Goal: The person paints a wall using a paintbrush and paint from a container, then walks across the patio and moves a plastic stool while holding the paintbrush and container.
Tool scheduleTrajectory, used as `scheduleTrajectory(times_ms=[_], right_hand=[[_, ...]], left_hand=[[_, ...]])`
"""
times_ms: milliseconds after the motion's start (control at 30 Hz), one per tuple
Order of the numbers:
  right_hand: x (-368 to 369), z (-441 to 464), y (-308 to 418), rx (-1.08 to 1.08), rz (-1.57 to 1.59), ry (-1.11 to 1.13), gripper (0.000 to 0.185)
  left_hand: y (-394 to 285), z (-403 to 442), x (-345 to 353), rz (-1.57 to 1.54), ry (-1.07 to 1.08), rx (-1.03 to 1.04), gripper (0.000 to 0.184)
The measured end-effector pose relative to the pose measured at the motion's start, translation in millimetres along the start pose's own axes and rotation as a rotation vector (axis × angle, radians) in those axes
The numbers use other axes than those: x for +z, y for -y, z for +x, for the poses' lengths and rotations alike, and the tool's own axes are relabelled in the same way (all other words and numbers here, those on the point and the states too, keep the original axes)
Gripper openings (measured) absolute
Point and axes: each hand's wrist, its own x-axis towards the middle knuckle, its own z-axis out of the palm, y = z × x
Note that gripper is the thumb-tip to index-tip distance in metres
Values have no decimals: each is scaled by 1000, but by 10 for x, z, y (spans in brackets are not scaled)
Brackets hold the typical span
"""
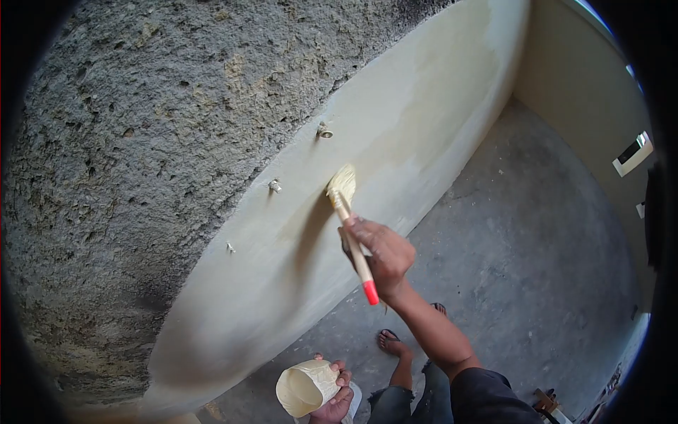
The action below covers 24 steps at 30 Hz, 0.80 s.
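My right hand (380, 256) is closed round the wooden handle of a paintbrush (361, 265) with a red end. Cream paint coats the bristles, which are against or very close to the smooth pale wall (395, 134). Low in the view, my left hand (337, 399) grips a paint-smeared cream container (308, 387), its open mouth tilted towards the camera. Whether there is paint inside I cannot tell. A damp-looking darker patch shows on the upper part of the wall.
Rough grey stone-like wall (155, 141) borders the smooth strip. Two pipe fittings (324, 131) and a small peg (230, 248) stick out of the smooth part. Below lies a grey concrete floor (530, 233), where my sandalled feet (390, 342) stand. A beige wall (579, 78) rises at the right.
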Motion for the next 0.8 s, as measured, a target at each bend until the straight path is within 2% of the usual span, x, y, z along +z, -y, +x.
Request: scheduleTrajectory(times_ms=[33,67,100,133,200,267,300,333,400,433,500,533,567,600,633,733,800], right_hand=[[28,-48,293,-52,106,75,23],[35,-118,503,-63,236,164,17],[11,-148,606,-91,336,224,20],[4,-158,562,-84,335,220,20],[-46,-107,318,-38,471,235,22],[-160,100,-33,309,410,151,21],[-164,136,-288,508,391,11,21],[-174,203,-577,495,342,-144,20],[-303,439,-871,611,341,-368,22],[-350,505,-877,609,341,-364,22],[-419,603,-852,496,105,-509,20],[-354,578,-719,384,13,-412,19],[-245,475,-479,331,3,-260,20],[-155,384,-269,86,-105,-110,22],[-48,257,-46,-16,-34,-25,22],[-45,55,509,-126,281,207,20],[-42,39,426,-34,613,236,23]], left_hand=[[14,1,-3,5,-1,-3,44],[30,-9,-10,14,-97,35,44],[38,-16,-4,24,-194,74,43],[29,4,2,30,-199,73,43],[3,101,23,-206,83,-55,41],[11,103,49,-172,109,-45,42],[25,91,53,-136,132,-34,43],[31,77,51,-146,135,-34,43],[23,56,41,-172,113,-46,43],[8,29,-15,-176,115,-46,43],[-33,-29,-158,-78,47,30,43],[-29,-59,-128,-78,45,31,43],[-21,-97,-76,-43,-103,49,44],[-13,-116,-43,-6,-252,63,44],[-7,-110,-43,-2,-254,57,44],[1,-52,-12,5,-150,37,45],[7,-28,59,-38,-76,8,47]])
